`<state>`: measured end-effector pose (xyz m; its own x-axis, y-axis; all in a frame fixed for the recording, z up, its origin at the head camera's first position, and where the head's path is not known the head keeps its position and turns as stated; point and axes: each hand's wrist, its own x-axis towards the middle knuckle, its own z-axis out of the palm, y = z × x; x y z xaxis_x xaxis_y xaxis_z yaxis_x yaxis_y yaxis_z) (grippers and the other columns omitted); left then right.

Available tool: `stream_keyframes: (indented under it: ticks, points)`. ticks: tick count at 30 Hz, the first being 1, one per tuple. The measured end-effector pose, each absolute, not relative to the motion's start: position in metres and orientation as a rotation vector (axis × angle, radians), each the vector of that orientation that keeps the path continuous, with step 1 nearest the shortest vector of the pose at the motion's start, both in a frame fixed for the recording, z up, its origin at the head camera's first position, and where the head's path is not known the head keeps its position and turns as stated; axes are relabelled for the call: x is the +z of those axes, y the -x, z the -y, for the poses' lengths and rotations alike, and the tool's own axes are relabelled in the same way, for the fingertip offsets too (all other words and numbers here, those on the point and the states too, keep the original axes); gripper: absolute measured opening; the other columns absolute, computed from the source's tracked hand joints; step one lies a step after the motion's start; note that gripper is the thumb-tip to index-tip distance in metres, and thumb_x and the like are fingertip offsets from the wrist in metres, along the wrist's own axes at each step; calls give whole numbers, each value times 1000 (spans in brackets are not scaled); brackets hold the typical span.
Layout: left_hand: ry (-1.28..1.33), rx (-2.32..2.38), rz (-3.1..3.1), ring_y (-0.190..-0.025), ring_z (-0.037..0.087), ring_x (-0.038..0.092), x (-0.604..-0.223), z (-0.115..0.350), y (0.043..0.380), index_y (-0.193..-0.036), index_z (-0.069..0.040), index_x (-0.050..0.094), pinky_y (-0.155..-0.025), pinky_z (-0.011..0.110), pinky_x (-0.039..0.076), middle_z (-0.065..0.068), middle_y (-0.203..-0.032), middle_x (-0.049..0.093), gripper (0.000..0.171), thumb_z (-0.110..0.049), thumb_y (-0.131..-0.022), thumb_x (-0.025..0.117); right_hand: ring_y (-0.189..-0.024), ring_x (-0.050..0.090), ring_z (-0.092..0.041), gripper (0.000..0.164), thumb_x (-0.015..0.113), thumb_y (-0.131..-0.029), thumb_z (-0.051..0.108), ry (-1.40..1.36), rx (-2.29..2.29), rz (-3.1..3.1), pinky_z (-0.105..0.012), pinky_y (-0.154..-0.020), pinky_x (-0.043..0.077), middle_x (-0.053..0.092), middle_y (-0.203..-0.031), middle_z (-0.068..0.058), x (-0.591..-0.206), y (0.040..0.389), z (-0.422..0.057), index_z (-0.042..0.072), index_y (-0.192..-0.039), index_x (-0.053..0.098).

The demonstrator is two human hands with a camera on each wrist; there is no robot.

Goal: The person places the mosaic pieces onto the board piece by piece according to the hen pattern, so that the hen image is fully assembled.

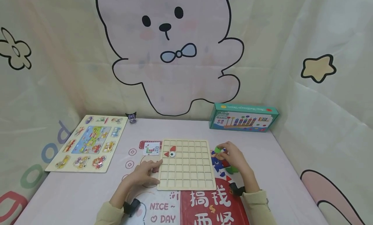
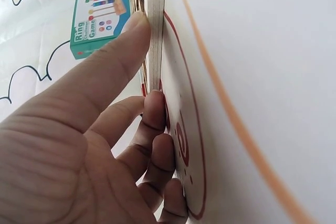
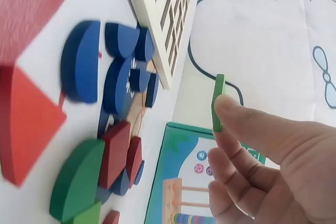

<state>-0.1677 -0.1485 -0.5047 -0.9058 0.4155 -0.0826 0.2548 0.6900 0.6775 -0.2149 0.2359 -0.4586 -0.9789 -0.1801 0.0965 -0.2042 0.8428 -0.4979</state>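
Observation:
A pale wooden grid board (image 1: 189, 173) lies in front of me. Near its upper left sit a red quarter-round piece (image 1: 173, 148), a red triangle (image 1: 166, 154) and a white eye piece (image 1: 172, 154) with a dark dot. My left hand (image 1: 144, 172) rests at the board's left edge, thumb and fingertips touching the rim (image 2: 156, 35), fingers loosely bent. Right of the board, my right hand (image 1: 235, 157) pinches a thin green piece (image 3: 218, 103) between thumb and forefinger, raised above loose blue pieces (image 3: 81, 61), red pieces (image 3: 31, 124) and a green half-round (image 3: 79, 177).
A picture puzzle board (image 1: 78, 166) lies at the left, with a small dark figure (image 1: 132, 117) by its far corner. The green Ring Game box (image 1: 243, 118) stands at the back right. A printed pattern card (image 1: 152, 148) shows beside the grid board.

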Motion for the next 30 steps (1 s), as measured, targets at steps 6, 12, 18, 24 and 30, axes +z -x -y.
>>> stream_keyframes:
  ticks: [6,12,18,24,30]
  points:
    - [-548,1045,-2661,-77,13,34,-506,151,166,-137,-16,47,-67,29,26,-5,-87,48,79,-32,-66,80,-78,48,-16,26,68,-84,16,-400,808,2972,-33,-71,45,59,-100,-8,-461,214,-224,7,-108,66]
    - [-534,1049,-2658,-78,14,34,-506,149,168,-137,-18,47,-67,29,27,-6,-88,48,79,-34,-67,79,-81,54,-16,24,66,-84,14,-463,798,2965,-33,-70,46,59,-101,-6,-463,212,-215,8,-108,66]
    - [-536,1024,-2670,-77,14,33,-505,148,168,-137,-17,47,-67,30,27,-6,-87,47,79,-33,-67,79,-82,57,-15,23,65,-84,11,-525,788,2970,-33,-70,47,59,-100,-4,-467,210,-204,11,-107,66]
    - [-569,1029,-2669,-77,13,33,-505,149,168,-137,-15,46,-67,29,27,-5,-87,47,79,-33,-67,79,-86,56,-15,22,65,-85,12,-561,736,2958,-34,-73,47,59,-101,-2,-467,206,-197,13,-106,67]
    - [-552,1035,-2664,-78,14,34,-505,149,167,-137,-16,47,-67,30,26,-5,-88,47,79,-32,-67,79,-85,54,-15,22,68,-83,14,-618,717,2950,-31,-70,46,59,-101,-2,-470,204,-190,13,-105,67]
